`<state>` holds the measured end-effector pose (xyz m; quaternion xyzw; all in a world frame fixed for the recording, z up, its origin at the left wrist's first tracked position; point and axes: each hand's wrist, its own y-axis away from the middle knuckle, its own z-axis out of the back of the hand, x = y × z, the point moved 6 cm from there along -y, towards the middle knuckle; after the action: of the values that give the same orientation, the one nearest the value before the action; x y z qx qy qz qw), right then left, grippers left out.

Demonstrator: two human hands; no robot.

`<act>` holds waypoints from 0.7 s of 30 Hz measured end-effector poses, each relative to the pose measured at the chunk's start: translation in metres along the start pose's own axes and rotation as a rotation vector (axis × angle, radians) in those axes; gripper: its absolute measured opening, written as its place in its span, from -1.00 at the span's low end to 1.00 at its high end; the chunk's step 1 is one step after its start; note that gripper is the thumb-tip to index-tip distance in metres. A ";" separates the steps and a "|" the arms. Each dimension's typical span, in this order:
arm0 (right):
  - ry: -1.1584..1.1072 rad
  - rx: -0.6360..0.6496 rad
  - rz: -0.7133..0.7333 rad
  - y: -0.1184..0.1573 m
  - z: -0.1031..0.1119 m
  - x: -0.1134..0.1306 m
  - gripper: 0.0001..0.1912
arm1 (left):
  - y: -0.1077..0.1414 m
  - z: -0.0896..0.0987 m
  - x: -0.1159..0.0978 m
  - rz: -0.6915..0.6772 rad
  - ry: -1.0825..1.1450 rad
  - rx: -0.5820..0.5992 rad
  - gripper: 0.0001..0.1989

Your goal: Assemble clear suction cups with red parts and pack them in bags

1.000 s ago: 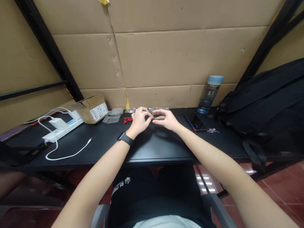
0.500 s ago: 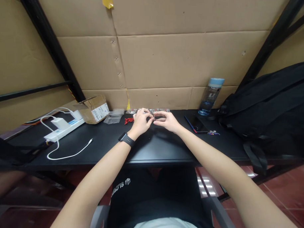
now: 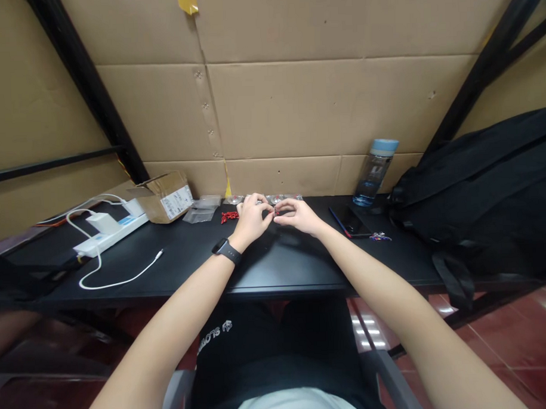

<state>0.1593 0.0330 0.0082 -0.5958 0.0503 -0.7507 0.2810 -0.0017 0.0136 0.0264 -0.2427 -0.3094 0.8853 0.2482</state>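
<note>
My left hand (image 3: 252, 218) and my right hand (image 3: 300, 216) meet fingertip to fingertip above the black tabletop (image 3: 279, 264). Both are closed in a pinch. Between the fingertips is a tiny thin piece, too small to name, and which hand bears it I cannot tell. A little pile of red pieces (image 3: 229, 217) lies just left of my left hand. Behind the fingers, small clear plastic packets (image 3: 278, 199) with round contents rest along the back wall, partly hidden by my hands. A dark watch (image 3: 226, 251) is on my left wrist.
On the left are a white power strip (image 3: 113, 236) with a cable, an open cardboard box (image 3: 165, 197) and clear bags (image 3: 203, 209). To the right stand a water bottle (image 3: 375, 172) and black backpack (image 3: 479, 203), with a phone (image 3: 354, 222) and keychain (image 3: 380, 236) nearby.
The whole view has shifted slightly. My hands stay together in nearly the same pose, with only small finger movement at the pinch.
</note>
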 end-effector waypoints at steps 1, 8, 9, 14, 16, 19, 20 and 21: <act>0.009 0.006 -0.012 0.001 0.001 0.001 -0.50 | 0.000 0.000 -0.001 -0.005 -0.002 -0.003 -0.92; -0.096 0.081 -0.138 0.003 0.003 -0.001 -0.52 | 0.000 0.004 -0.004 -0.016 0.020 -0.017 -0.89; -0.100 0.080 -0.146 0.002 0.004 -0.002 -0.51 | 0.000 0.004 -0.004 -0.016 0.021 -0.017 -0.89; 0.007 0.090 -0.134 0.001 0.002 -0.005 -0.60 | 0.000 0.003 -0.004 -0.028 0.026 -0.015 -0.87; 0.040 0.082 -0.131 0.001 0.002 -0.006 -0.63 | 0.000 0.002 -0.004 -0.036 0.037 -0.017 -0.88; 0.070 0.070 -0.113 0.001 0.002 -0.006 -0.69 | 0.000 0.003 -0.006 -0.053 0.065 -0.012 -0.89; 0.084 0.071 -0.101 0.000 0.002 -0.006 -0.70 | 0.000 0.003 -0.006 -0.057 0.077 -0.011 -0.89; 0.108 0.075 -0.084 0.000 0.003 -0.005 -0.72 | -0.001 0.004 -0.007 -0.056 0.091 -0.013 -0.89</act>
<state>0.1625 0.0362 0.0051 -0.5453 0.0122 -0.7942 0.2680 0.0013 0.0084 0.0316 -0.2757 -0.3103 0.8640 0.2850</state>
